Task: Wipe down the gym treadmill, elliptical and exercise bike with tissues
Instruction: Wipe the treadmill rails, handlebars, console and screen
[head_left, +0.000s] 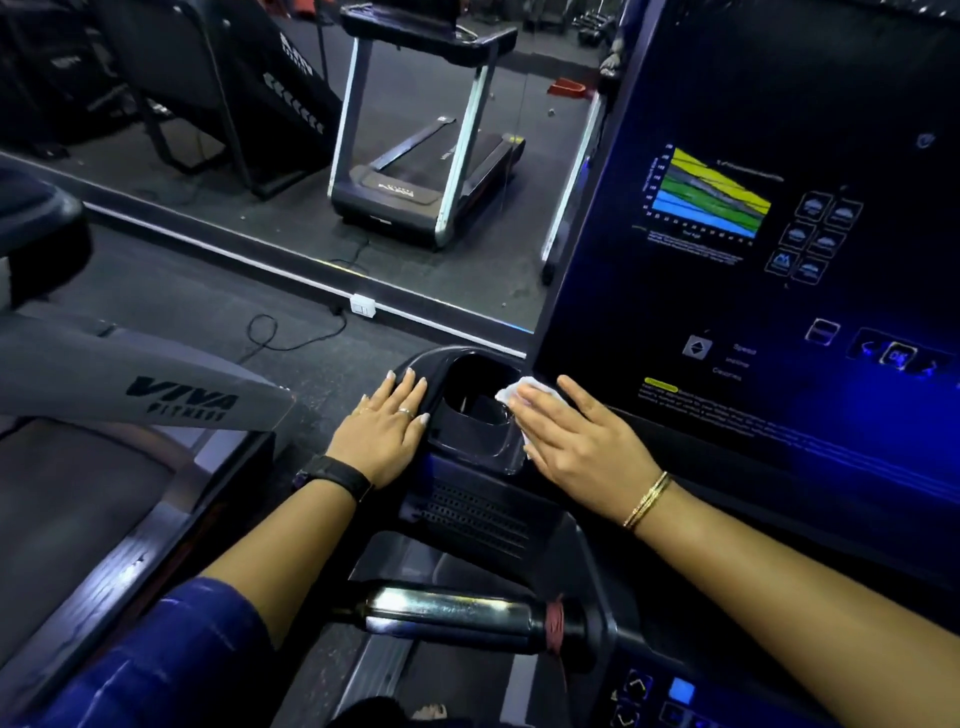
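Blue sleeve at bottom left, closest to the lens, on the left arm. Chrome handlebar grip lies crosswise between the two forearms.

Left hand: flat, palm down, fingers straight and slightly spread, resting on the left rim of the cup holder. Holds nothing. Ring on one finger, black wristband on the wrist.

Right hand: also flat, fingers straight, pressing a white tissue onto the right rim of the cup holder. Not curled round the tissue, which shows only at the fingertips and along the hand's left edge. Thin gold bangles on the wrist.

Cup holder is a dark moulded recess at the left end of the treadmill console. Perforated vent grille sits just below it.

Console panel rises to the right, dark and glossy with a blue glow. It carries a banded colour chart, small icon tiles and the words Speed, Incline, Calories. Lit buttons at bottom right.

Left side: grey arm of a neighbouring machine marked VIVA FITNESS. A cable loops on the dark floor near a white wall socket.

Further off, upper centre: a second treadmill with pale uprights.
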